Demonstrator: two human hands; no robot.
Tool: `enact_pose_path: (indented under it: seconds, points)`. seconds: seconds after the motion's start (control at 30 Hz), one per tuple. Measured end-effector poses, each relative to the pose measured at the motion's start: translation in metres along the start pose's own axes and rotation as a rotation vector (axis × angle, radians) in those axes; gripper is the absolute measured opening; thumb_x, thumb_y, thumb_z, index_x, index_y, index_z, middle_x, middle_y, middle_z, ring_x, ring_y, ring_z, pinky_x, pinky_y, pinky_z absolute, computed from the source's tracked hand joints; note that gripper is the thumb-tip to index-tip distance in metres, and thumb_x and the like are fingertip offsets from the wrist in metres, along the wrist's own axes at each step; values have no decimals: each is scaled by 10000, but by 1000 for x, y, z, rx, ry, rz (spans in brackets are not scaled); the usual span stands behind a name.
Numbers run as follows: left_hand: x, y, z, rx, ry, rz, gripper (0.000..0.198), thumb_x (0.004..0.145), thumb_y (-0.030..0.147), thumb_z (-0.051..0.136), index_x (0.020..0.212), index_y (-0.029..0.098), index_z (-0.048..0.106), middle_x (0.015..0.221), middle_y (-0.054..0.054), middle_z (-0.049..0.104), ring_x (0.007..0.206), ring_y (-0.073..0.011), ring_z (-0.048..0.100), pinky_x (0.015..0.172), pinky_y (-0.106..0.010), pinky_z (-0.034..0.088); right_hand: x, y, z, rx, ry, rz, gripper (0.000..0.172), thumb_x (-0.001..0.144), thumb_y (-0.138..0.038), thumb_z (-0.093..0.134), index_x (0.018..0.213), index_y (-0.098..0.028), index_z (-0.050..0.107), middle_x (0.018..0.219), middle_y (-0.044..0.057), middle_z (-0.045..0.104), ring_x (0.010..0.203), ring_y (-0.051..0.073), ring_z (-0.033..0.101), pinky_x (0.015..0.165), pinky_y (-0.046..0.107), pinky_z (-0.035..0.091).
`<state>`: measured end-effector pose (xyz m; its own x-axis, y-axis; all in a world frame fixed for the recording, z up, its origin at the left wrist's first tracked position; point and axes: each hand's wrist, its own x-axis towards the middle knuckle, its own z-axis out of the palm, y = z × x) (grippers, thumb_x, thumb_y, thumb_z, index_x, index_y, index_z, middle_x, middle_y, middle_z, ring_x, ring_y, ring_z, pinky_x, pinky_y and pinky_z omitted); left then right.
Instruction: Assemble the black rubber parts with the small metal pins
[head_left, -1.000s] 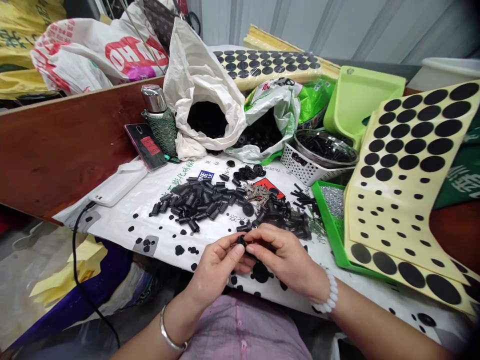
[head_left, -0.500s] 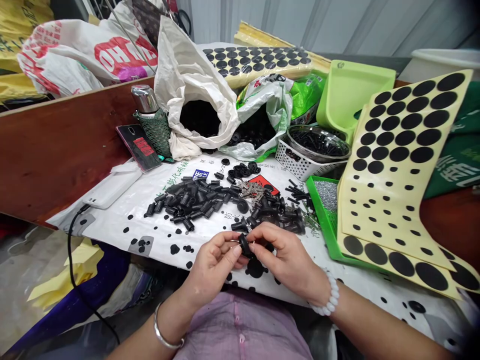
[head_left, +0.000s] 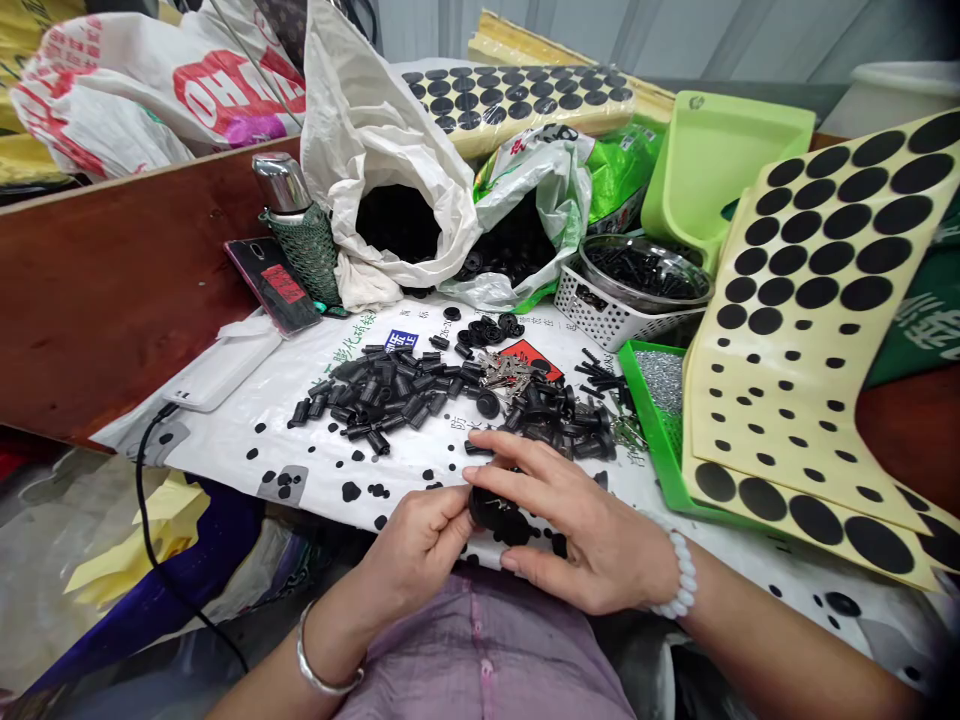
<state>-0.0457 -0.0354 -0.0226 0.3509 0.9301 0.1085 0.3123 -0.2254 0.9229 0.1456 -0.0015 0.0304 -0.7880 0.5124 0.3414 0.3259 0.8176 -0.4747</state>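
My left hand [head_left: 420, 545] is closed, thumb and fingers pinched at the edge of a small black round part [head_left: 484, 508], which is partly covered. My right hand [head_left: 570, 525] is just to its right, fingers stretched out and spread above the part, with the thumb apart below. Beyond the hands lies a pile of short black plastic tubes [head_left: 386, 390]. To its right are black flanged pieces [head_left: 551, 410], small metal clips [head_left: 506, 372] and black round caps [head_left: 491, 330].
White bags [head_left: 461, 225] of black parts stand at the back beside a flask [head_left: 300, 240] and a phone [head_left: 274, 285]. To the right are a white basket [head_left: 600, 318], a green tray [head_left: 652, 430] and sheets of black round stickers [head_left: 810, 300]. A power bank [head_left: 221, 370] lies left.
My right hand has let go of the black part, and its fingers have opened and spread. The left hand stays pinched on the part, now with its fingers more curled.
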Motion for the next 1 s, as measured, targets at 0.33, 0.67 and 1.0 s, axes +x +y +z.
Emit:
enact_pose_path:
  seconds: [0.33, 0.67, 1.0]
  points:
    - [-2, 4, -2, -32, -80, -11, 268, 880, 261, 426, 750, 138, 626, 646, -20, 578, 574, -122, 482, 577, -218, 385, 8, 4, 4, -18, 7, -85, 369, 839, -290, 549, 1157, -116, 481, 921, 111, 621, 812, 193, 538, 727, 344, 420]
    - [-1, 6, -2, -101, -103, 3, 298, 910, 273, 398, 716, 143, 583, 618, -4, 520, 564, -106, 451, 552, -198, 345, 2, 0, 1, -30, 34, -55, 377, 854, -352, 539, 1151, -122, 499, 944, 108, 621, 826, 184, 547, 728, 329, 433]
    - [0, -7, 7, -84, -26, 42, 321, 904, 270, 375, 736, 134, 612, 637, -22, 539, 574, -123, 445, 565, -216, 361, -6, -7, 23, -92, 223, 28, 409, 853, -380, 541, 1159, -112, 501, 962, 134, 648, 828, 218, 578, 718, 377, 462]
